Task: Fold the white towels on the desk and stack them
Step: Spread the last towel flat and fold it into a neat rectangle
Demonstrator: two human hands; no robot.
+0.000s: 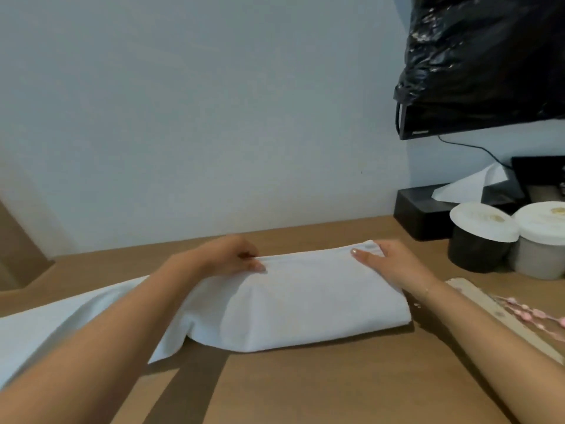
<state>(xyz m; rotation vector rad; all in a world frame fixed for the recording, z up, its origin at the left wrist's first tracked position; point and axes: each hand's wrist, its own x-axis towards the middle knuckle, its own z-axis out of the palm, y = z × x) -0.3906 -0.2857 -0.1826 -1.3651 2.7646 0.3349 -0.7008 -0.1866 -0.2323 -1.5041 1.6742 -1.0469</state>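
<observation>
A white towel (308,304) lies on the brown desk (336,387), its right part folded into a thick rectangle, its left part trailing flat toward the left edge of view. My left hand (223,255) pinches the far edge of the fold near its middle. My right hand (388,264) grips the far right corner of the fold, fingers laid over the cloth. Part of the towel is hidden under my left forearm.
Two lidded cups (483,237) stand at the right, a black tissue box (428,212) behind them by the wall. A pale board with pink beads (526,313) lies at the right edge. A black plastic bag (483,53) hangs over a wall screen.
</observation>
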